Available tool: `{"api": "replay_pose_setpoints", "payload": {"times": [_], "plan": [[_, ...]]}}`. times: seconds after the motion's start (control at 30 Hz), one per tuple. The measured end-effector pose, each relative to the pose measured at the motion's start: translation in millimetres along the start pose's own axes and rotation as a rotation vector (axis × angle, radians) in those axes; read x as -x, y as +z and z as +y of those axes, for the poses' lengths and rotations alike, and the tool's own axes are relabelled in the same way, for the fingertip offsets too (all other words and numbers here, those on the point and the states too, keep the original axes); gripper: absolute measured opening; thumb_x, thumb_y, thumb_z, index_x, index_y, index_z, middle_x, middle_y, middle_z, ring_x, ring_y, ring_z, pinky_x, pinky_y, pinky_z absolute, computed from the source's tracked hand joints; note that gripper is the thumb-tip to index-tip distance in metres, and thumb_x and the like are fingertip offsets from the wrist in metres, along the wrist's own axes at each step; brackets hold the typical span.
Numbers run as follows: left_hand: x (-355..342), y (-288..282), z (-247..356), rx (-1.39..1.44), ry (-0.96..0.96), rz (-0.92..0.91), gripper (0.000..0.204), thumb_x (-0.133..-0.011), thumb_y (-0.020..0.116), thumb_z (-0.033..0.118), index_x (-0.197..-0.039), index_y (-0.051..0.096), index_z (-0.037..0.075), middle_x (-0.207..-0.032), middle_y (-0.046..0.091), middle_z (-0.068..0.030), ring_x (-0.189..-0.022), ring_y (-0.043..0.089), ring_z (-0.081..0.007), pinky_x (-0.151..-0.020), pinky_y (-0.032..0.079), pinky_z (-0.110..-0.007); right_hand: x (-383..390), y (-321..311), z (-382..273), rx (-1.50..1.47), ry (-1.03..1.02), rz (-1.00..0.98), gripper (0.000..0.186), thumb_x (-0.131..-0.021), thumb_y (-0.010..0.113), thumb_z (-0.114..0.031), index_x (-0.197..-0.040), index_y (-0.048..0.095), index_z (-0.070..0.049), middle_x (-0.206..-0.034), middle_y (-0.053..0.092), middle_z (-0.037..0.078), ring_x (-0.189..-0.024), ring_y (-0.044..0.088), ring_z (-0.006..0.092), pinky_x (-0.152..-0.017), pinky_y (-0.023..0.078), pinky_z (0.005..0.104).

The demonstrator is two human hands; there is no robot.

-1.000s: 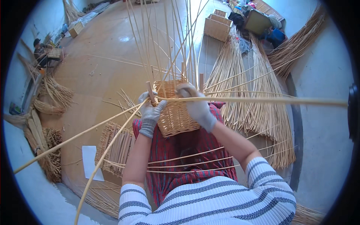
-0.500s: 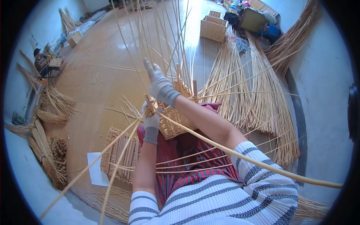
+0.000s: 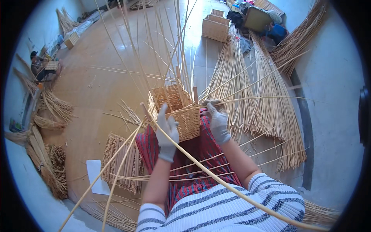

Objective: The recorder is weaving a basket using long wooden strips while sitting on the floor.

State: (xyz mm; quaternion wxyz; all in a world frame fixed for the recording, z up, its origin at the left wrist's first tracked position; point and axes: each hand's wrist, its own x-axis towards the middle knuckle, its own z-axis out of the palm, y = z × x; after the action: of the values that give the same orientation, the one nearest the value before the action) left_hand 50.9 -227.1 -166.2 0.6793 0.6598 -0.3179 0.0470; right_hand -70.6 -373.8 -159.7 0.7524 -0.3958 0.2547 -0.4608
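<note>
A woven wicker basket (image 3: pixel 189 125) sits on my lap over a red striped cloth (image 3: pixel 145 143). Wooden corner sticks (image 3: pixel 195 94) stand up from its rim, and long thin willow rods (image 3: pixel 139 54) rise from its far and left sides. In front of the basket's near left corner, my left hand (image 3: pixel 167 129), in a pale glove, has its fingers stretched upward and holds nothing. At the right corner, my gloved right hand (image 3: pixel 217 121) has its fingers curled round a willow rod (image 3: pixel 247 99) that runs out to the right. A thick rod (image 3: pixel 201 166) crosses over my body.
Large bundles of willow rods (image 3: pixel 266 116) lie on the right. A slatted wicker panel (image 3: pixel 123 162) and a white sheet (image 3: pixel 96 176) lie at left. Finished baskets (image 3: pixel 216 29) stand farther back. Another person (image 3: pixel 40 65) sits by the left wall.
My right hand has come from the upright rods above the basket down to its right corner. The left hand has left the left corner stick and opened in front of the basket.
</note>
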Motion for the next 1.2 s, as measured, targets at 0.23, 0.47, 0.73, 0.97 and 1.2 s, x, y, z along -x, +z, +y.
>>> {"api": "replay_pose_setpoints", "payload": {"times": [0.23, 0.47, 0.73, 0.97, 1.2], "plan": [[-31.1, 28.4, -31.8, -0.335, -0.408, -0.361, 0.024, -0.099, 0.061, 0.031, -0.099, 0.062, 0.007, -0.074, 0.065, -0.0169, -0.072, 0.066, -0.0369, -0.067, 0.049, -0.045, -55.2, 95.9, -31.1, 0.991, -0.642, -0.343, 0.042, -0.093, 0.064, -0.006, -0.133, 0.051, -0.006, -0.108, 0.069, 0.013, -0.093, 0.067, 0.0208, -0.082, 0.054, 0.0332], [-45.6, 24.1, -7.8, -0.277, -0.597, -0.332, 0.028, -0.091, 0.074, 0.029, -0.083, 0.062, 0.005, -0.065, 0.056, 0.0002, -0.062, 0.048, -0.0102, -0.062, 0.045, -0.031, -41.1, 14.0, -15.1, 0.272, -0.276, -0.173, 0.043, -0.1, 0.057, -0.016, -0.14, 0.044, -0.009, -0.097, 0.069, 0.014, -0.085, 0.07, 0.0206, -0.073, 0.058, 0.0332], [5.3, -0.3, 1.7, -0.239, -0.116, -0.135, 0.035, -0.089, 0.069, 0.009, -0.123, 0.059, 0.007, -0.113, 0.064, -0.0058, -0.077, 0.062, -0.0163, -0.074, 0.052, -0.027, 29.4, 74.4, 8.6, 0.362, -0.125, -0.423, 0.029, -0.102, 0.053, -0.007, -0.129, 0.056, 0.003, -0.119, 0.065, 0.012, -0.114, 0.061, 0.0155, -0.098, 0.049, 0.0287], [-4.2, -65.2, -18.8, -0.918, 0.162, -0.108, 0.053, -0.082, 0.07, 0.012, -0.131, 0.052, 0.017, -0.105, 0.062, -0.0092, -0.084, 0.064, -0.0305, -0.075, 0.051, -0.044, -48.0, 180.6, 76.1, 0.779, 0.118, -0.156, 0.116, -0.081, 0.07, -0.063, -0.154, 0.013, 0.007, -0.145, 0.04, 0.037, -0.138, 0.041, 0.0431, -0.113, 0.036, 0.0407], [-7.4, -73.5, -22.9, -0.964, 0.062, -0.182, 0.053, -0.076, 0.079, 0.02, -0.124, 0.055, 0.019, -0.106, 0.066, -0.0089, -0.087, 0.067, -0.0319, -0.07, 0.051, -0.045, -36.5, 182.2, 89.5, 0.151, -0.103, -0.329, 0.024, -0.099, 0.062, -0.016, -0.12, 0.06, -0.005, -0.091, 0.065, 0.001, -0.081, 0.058, 0.0072, -0.071, 0.05, 0.0259]]}}
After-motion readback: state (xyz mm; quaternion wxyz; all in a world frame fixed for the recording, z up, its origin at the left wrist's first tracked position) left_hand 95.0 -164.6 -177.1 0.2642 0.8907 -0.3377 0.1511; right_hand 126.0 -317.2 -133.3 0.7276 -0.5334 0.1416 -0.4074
